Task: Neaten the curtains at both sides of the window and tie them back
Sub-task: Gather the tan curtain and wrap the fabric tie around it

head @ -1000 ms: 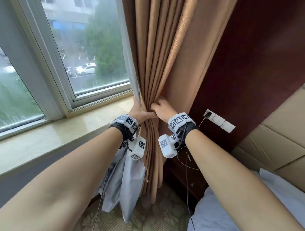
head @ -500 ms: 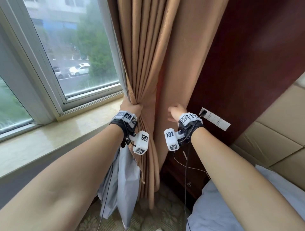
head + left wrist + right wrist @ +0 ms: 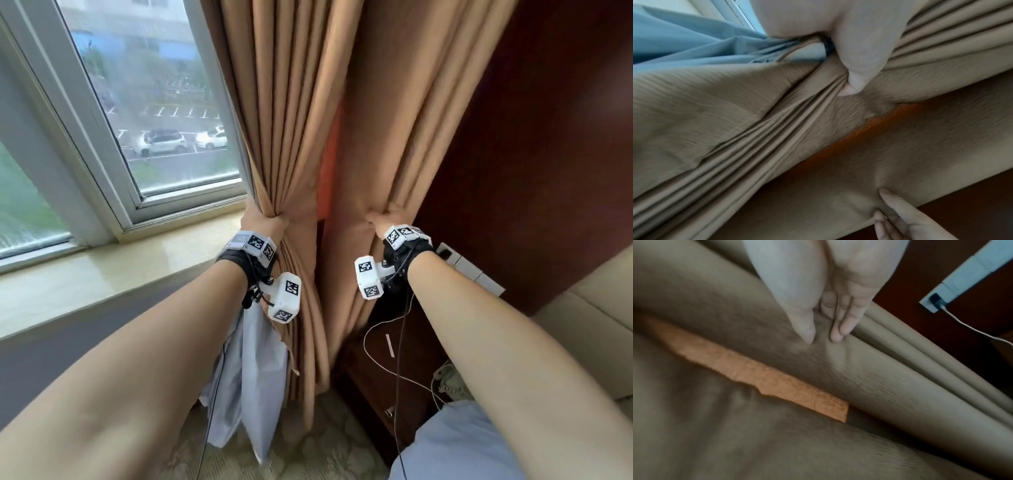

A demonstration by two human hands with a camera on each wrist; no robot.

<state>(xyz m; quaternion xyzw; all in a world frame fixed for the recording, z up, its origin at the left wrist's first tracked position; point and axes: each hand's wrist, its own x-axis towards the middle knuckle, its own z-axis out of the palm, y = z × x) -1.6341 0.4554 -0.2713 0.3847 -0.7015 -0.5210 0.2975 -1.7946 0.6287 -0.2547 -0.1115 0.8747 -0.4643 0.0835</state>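
Observation:
A tan pleated curtain [image 3: 291, 120] hangs at the window's right side, with a pale lining [image 3: 253, 359] below it. My left hand [image 3: 263, 219] grips the gathered pleats at sill height; its thumb [image 3: 855, 69] presses into the folds. My right hand [image 3: 383, 219] is apart to the right and pinches the flatter right part of the curtain [image 3: 879, 378] between thumb and fingers [image 3: 838, 331]. An orange strip [image 3: 327, 164] shows in the gap between the two held parts. No tie-back is visible.
The window [image 3: 154, 102] and its stone sill [image 3: 102, 274] lie to the left. A dark wood wall [image 3: 531, 137] with a white socket strip [image 3: 469, 270] and cable is right of the curtain. A padded headboard [image 3: 599, 308], pale bedding [image 3: 455, 445] and a dark nightstand [image 3: 376, 377] fill the lower right.
My right hand left the bundle next to my left hand, moved right and took hold of the curtain's right part. My left hand kept its grip on the pleats.

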